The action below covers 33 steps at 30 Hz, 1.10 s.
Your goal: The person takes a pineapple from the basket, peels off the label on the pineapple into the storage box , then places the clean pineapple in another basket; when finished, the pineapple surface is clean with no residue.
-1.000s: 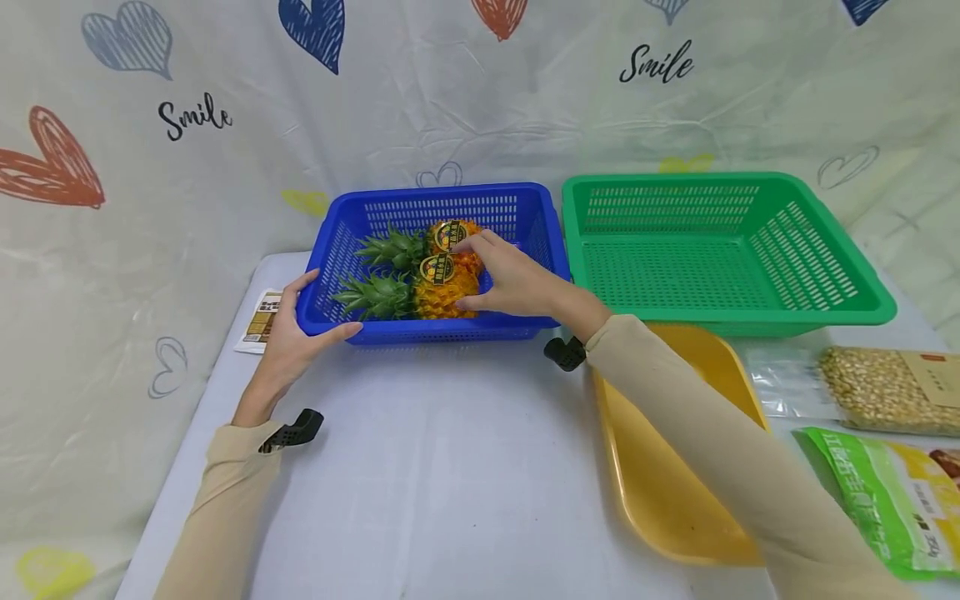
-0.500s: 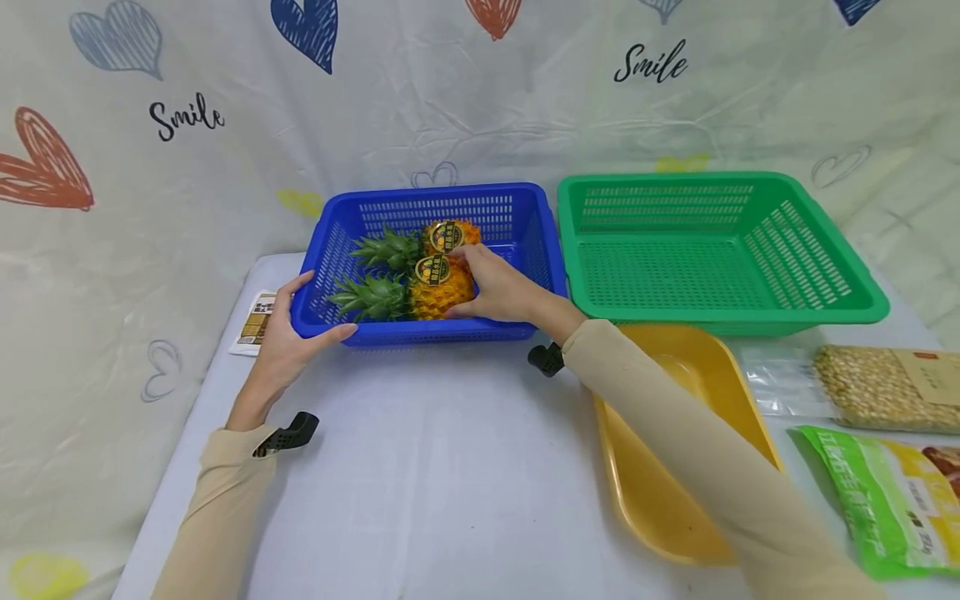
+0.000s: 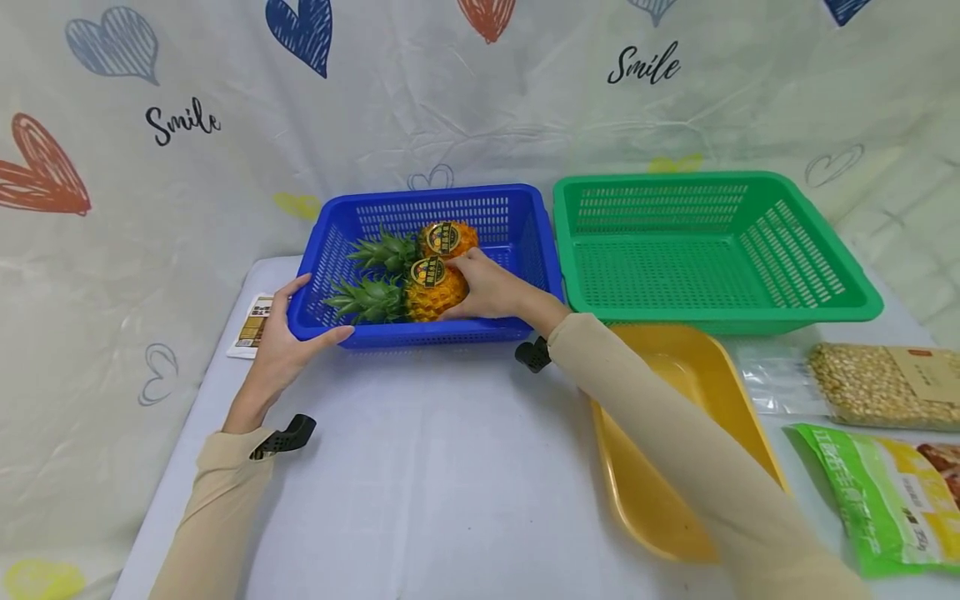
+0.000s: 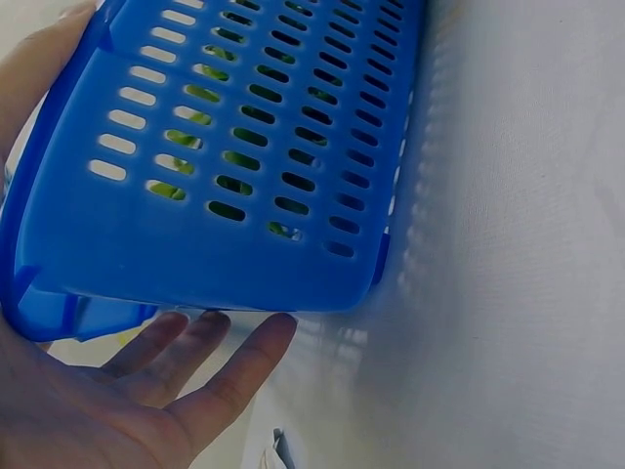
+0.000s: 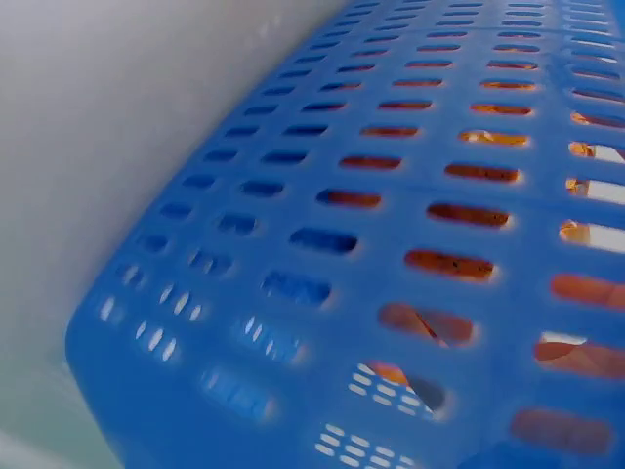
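Note:
Two pineapples lie side by side in the blue basket [image 3: 442,336], leafy crowns to the left, each with a black and gold label. In the head view my right hand [image 3: 491,287] grips the base end of the front pineapple [image 3: 427,300], thumb near the front rim. The back pineapple [image 3: 457,237] lies just beyond my fingers. My left hand [image 3: 281,342] holds the basket's front left corner, thumb along the front rim. The left wrist view has its fingers [image 4: 229,391] against the basket's end wall [image 4: 195,254]. From the right wrist, the slotted wall [image 5: 293,264] hides most of my hand.
To the right stands a green basket [image 3: 720,317], close beside the blue one. A yellow tray [image 3: 660,500] sits in front of it, under my right forearm. Further right are a bag of grains [image 3: 862,383] and a green packet [image 3: 847,492]. A small sachet [image 3: 251,329] lies left.
My right hand has moved left and closed in on the front pineapple's base end, now gripping it. The left hand keeps its hold on the basket corner. The view has shifted slightly.

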Tool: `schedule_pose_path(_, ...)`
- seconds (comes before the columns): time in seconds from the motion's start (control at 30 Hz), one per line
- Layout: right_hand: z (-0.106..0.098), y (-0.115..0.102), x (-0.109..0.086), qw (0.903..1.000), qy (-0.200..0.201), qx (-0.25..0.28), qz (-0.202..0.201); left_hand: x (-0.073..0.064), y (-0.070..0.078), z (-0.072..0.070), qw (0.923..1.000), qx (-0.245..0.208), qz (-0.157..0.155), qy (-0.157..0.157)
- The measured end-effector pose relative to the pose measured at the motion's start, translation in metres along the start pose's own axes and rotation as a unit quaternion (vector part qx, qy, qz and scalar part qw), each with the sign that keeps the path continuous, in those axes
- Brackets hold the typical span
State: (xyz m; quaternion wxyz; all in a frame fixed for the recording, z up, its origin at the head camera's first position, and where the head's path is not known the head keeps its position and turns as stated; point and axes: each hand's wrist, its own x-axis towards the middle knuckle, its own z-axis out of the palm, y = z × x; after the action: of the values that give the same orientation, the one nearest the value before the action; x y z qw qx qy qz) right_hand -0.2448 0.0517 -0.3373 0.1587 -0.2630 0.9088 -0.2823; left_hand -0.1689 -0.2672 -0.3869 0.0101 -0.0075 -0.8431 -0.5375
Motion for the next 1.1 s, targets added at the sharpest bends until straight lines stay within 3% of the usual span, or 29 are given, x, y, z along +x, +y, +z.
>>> schedule_pose_path(0.63,0.0031,-0.0102,0.0026,0.9993,0.012,-0.015,0.031,-0.0005,0.0011,0.0001,1.0000,-0.004,0.003,0.000)
schedule_pose_path(0.87,0.0062,-0.0078,0.0025,0.9979,0.053,0.015,0.034,-0.0010,0.0007,0.0003,1.0000,-0.006,0.007,0.003)
schedule_pose_path(1.1,0.0050,-0.0051,0.0032,0.9971,0.056,0.039,0.032,-0.0017,0.0031,0.0008,0.9999,-0.011,0.003,0.005)
